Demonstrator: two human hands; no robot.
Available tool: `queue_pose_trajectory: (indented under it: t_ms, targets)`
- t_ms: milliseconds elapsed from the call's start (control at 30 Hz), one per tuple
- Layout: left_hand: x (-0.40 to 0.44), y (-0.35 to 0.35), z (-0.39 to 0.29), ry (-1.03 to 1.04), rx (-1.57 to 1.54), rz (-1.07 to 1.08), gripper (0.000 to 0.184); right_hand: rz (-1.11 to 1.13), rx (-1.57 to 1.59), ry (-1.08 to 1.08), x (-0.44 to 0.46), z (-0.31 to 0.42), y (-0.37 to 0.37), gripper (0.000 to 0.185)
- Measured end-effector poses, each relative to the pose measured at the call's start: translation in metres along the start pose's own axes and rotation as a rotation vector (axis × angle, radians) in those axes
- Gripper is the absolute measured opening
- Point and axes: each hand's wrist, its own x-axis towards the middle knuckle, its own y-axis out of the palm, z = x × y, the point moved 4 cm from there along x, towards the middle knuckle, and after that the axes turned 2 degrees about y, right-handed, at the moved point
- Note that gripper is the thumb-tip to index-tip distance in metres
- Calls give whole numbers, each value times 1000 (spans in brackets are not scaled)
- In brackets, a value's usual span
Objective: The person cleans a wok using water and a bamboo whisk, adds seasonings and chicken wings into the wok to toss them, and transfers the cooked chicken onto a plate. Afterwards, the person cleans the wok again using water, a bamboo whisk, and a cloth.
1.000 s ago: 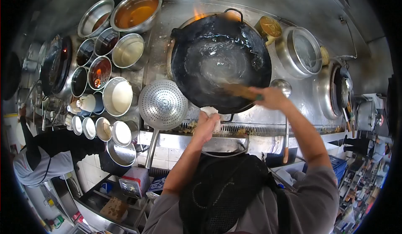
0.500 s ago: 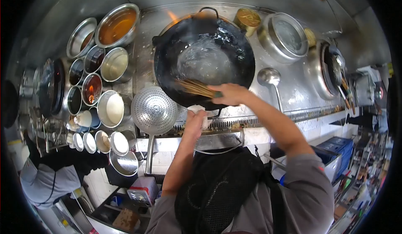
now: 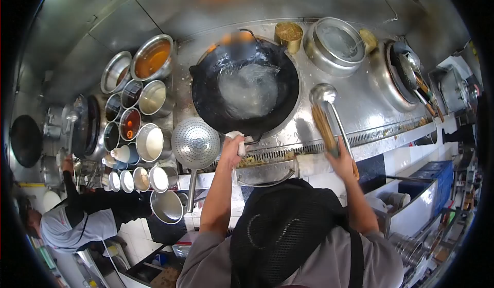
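Note:
The black wok [image 3: 203,105] sits on the stove with swirling, cloudy water [image 3: 249,90] in it. My left hand [image 3: 231,153] is closed on a white cloth [image 3: 240,143] at the wok's near handle. To the right of the wok, my right hand [image 3: 340,160] is wrapped round the end of a bamboo wok brush [image 3: 323,126], whose bristles point away from me. Alongside the brush lies a steel ladle [image 3: 323,93], its handle running close by my fingers; whether they touch it I cannot tell.
A perforated strainer [image 3: 195,144] lies left of the wok, beside several seasoning pots [image 3: 150,143]. Orange liquid fills a bowl [image 3: 153,61] behind them. Along the back right stand a tin can [image 3: 288,37] and a steel pot [image 3: 334,48]. Another person [image 3: 80,226] is at far left.
My right hand has carried the bamboo brush out of the wok, rightward to the ladle. My left hand stays at the wok handle with the cloth. The view has tilted upward.

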Motion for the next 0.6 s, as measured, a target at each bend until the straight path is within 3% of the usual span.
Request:
queue_pose_trajectory:
  t_ms: [100, 200, 233, 300, 333, 500, 567, 600]
  targets:
    - [-13, 0, 6, -48, 65, -65, 27, 32, -30, 288, -65, -76, 13, 89]
    - [-29, 12, 13, 50, 126, -146, 29, 0, 68, 268, -73, -49, -17, 90]
    - [-33, 15, 17, 51, 150, -150, 29, 65, 112, 428, -69, -12, -42, 89]
    - [-37, 21, 26, 142, 208, -191, 33, -46, 184, 163, -60, -21, -44, 87]
    - [-56, 50, 14, 189, 281, -269, 36, -44, 194, 171, -50, -18, -47, 87]
    - [-64, 90, 27, 407, 483, -410, 49, 273, 833, 170, 42, 45, -15, 79]
    - [-72, 103, 26, 738, 594, -480, 46, 417, 1035, 243, 90, 77, 3, 77]
    - [-72, 97, 31, 717, 782, -521, 58, 486, 1184, 280, 107, 98, 4, 75]
